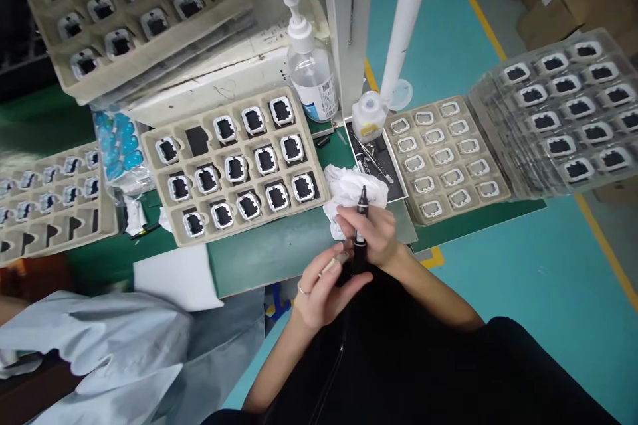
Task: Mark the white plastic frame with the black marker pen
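My right hand (376, 232) is closed around a black marker pen (359, 239), its narrow end pointing up and away from me. Just left of and below it is my left hand (321, 292), palm up, with a ring on one finger. Its thumb is spread from the curled fingers, near the pen's lower end. A beige piece (333, 264), perhaps a finger cover, lies along one left finger; I cannot tell exactly. Crumpled white cloth (351, 189) lies just beyond both hands on the green table (279, 246).
Left of my hands, a moulded tray (214, 202) holds white-rimmed frames. To the right are another tray (438, 186) and stacked clear trays (548, 133). A pump bottle (314, 73), small bottle (369, 116) and tweezers (376, 166) stand or lie behind. A person's grey sleeve (124, 339) is at left.
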`<move>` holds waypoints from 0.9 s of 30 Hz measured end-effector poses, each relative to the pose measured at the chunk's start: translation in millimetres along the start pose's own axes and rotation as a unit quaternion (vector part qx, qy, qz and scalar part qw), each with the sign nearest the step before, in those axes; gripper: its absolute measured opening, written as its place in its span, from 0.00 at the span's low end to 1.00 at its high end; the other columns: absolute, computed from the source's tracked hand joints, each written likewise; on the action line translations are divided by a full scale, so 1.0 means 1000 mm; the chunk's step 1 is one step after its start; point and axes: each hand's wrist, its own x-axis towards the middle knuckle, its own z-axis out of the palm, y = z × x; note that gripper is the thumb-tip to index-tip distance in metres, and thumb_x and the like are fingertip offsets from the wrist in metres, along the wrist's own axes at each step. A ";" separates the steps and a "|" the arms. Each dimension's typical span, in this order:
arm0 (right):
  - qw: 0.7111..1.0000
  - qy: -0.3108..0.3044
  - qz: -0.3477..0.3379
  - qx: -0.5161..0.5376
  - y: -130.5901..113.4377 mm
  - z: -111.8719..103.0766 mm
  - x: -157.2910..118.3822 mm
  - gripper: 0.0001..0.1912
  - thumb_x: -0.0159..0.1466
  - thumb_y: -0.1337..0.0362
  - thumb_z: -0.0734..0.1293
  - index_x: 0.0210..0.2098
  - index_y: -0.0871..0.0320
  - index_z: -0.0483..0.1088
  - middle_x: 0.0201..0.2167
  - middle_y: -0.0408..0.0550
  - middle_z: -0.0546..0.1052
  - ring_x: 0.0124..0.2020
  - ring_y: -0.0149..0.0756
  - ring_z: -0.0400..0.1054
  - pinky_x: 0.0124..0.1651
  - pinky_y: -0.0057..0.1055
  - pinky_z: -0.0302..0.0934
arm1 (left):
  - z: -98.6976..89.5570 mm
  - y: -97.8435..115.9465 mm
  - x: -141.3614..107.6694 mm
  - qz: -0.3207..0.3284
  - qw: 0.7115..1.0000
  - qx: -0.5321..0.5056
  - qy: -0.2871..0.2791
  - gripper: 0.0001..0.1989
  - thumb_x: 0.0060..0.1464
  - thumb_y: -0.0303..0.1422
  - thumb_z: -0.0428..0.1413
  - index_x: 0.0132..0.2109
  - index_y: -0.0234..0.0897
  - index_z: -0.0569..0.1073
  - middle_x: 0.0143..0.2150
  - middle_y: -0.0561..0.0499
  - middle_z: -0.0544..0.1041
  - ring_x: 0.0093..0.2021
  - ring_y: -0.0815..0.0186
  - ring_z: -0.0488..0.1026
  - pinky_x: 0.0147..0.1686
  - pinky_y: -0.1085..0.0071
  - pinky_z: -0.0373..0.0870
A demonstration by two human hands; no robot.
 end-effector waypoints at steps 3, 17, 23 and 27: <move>1.000 -0.018 0.012 -0.011 0.000 -0.004 0.000 0.12 0.81 0.59 0.74 0.62 0.49 0.83 0.31 0.42 0.86 0.27 0.36 0.80 0.35 0.33 0.75 | 0.005 -0.004 -0.002 -0.059 0.996 -0.041 0.043 0.50 0.60 0.42 0.82 0.83 0.53 0.72 0.63 0.42 0.88 0.53 0.49 0.93 0.50 0.54 0.97; 0.967 0.019 0.093 0.235 -0.015 -0.024 0.019 0.15 0.81 0.55 0.71 0.65 0.44 0.82 0.38 0.45 0.87 0.27 0.39 0.80 0.29 0.39 0.80 | 0.016 -0.020 0.000 -0.397 0.870 -0.290 0.041 0.31 0.69 0.36 0.77 0.73 0.50 0.77 0.66 0.45 0.87 0.65 0.49 0.90 0.59 0.62 0.94; 0.924 0.008 0.207 0.322 -0.029 -0.012 0.011 0.11 0.77 0.58 0.77 0.54 0.46 0.74 0.39 0.43 0.88 0.51 0.53 0.92 0.49 0.44 0.91 | 0.011 -0.027 0.001 -0.415 0.858 -0.304 0.004 0.35 0.66 0.43 0.79 0.73 0.45 0.77 0.64 0.42 0.88 0.63 0.48 0.91 0.58 0.59 0.95; 0.916 -0.007 0.222 0.333 -0.030 -0.007 0.011 0.10 0.76 0.63 0.78 0.51 0.48 0.74 0.40 0.45 0.90 0.52 0.56 0.93 0.52 0.48 0.91 | 0.010 -0.028 0.001 -0.419 0.864 -0.279 0.007 0.33 0.68 0.45 0.77 0.73 0.43 0.78 0.62 0.42 0.89 0.60 0.50 0.92 0.60 0.59 0.94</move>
